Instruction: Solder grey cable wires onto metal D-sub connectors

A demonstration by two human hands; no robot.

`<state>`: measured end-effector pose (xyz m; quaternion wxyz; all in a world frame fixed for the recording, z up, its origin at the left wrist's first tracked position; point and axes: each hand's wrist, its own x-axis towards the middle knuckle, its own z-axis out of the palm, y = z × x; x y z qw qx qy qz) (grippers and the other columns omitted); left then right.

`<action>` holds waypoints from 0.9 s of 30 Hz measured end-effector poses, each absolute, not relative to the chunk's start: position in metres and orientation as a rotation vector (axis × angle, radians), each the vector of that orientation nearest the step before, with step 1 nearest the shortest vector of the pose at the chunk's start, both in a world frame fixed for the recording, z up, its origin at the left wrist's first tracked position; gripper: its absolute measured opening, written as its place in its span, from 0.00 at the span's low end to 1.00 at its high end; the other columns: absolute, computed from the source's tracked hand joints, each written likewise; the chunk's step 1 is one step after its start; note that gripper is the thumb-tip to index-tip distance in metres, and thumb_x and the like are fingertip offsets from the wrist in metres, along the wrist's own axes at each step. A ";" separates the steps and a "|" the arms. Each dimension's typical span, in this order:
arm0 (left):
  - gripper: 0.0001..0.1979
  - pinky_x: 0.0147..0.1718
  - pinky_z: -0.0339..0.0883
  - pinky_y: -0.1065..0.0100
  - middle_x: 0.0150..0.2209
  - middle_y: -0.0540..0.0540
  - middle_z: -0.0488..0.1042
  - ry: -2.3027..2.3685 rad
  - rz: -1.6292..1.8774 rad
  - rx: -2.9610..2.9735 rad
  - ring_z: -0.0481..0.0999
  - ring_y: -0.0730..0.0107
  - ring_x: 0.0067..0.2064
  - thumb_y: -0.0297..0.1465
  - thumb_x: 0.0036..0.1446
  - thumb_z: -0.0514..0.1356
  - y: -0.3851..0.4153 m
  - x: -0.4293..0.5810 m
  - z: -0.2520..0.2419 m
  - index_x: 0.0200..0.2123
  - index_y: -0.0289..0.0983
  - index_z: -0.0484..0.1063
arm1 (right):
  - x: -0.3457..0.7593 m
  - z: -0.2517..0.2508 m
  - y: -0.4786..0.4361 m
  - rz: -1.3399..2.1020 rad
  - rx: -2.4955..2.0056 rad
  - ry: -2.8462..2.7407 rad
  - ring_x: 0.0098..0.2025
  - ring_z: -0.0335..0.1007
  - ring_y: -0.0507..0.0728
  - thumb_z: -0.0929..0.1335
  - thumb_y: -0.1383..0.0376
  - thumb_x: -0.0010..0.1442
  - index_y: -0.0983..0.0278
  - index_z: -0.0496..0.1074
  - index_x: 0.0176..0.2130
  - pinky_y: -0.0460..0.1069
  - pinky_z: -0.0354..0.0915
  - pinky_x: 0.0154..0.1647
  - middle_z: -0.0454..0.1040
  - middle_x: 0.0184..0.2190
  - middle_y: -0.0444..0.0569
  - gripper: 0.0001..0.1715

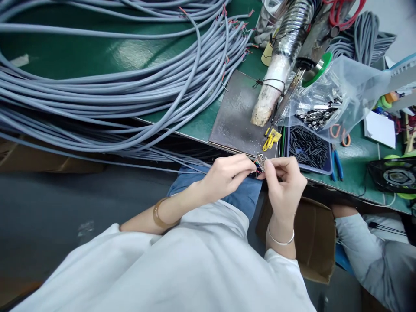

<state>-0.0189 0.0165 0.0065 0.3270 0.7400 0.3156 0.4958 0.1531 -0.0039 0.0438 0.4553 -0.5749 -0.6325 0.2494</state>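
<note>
At the front edge of the bench both hands meet over a small multi-pin metal connector [261, 160]. My right hand [284, 182] pinches the connector between thumb and fingers. From the other side, my left hand [229, 173] is closed with its fingertips on thin coloured wires [257, 168] that meet the connector. How far the wires are joined to it is too small to tell. Just beyond the hands, a yellow plastic piece [271, 139] lies on a dark board [235, 108].
Grey cables [130, 102] lie coiled across the left bench. A foil-wrapped duct [273, 82] slants over the board. On the right are a bin of black sleeves [308, 148], a plastic bag [354, 82] of connectors, blue-handled pliers [337, 164] and a fan [396, 177]. A co-worker's sleeve [360, 242] shows lower right.
</note>
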 end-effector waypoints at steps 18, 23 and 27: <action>0.05 0.21 0.57 0.77 0.24 0.51 0.71 0.871 1.048 1.064 0.62 0.83 0.22 0.27 0.49 0.68 0.032 -0.008 0.011 0.30 0.32 0.76 | 0.166 0.032 0.002 0.119 -1.130 -2.079 0.40 0.82 0.51 0.71 0.74 0.62 0.60 0.72 0.40 0.45 0.75 0.37 0.83 0.43 0.47 0.09; 0.06 0.21 0.57 0.77 0.26 0.51 0.71 0.893 1.071 1.054 0.61 0.84 0.22 0.27 0.50 0.68 0.035 -0.004 0.013 0.30 0.32 0.74 | 0.166 0.017 0.007 0.184 -1.168 -1.819 0.35 0.77 0.50 0.71 0.74 0.62 0.60 0.71 0.39 0.45 0.72 0.30 0.79 0.35 0.44 0.10; 0.06 0.20 0.58 0.78 0.27 0.50 0.74 0.943 1.124 1.040 0.63 0.84 0.22 0.27 0.49 0.68 0.039 -0.002 0.015 0.29 0.33 0.74 | 0.168 0.015 0.011 0.259 -1.207 -1.497 0.31 0.77 0.50 0.71 0.73 0.62 0.60 0.71 0.39 0.45 0.72 0.25 0.77 0.37 0.45 0.08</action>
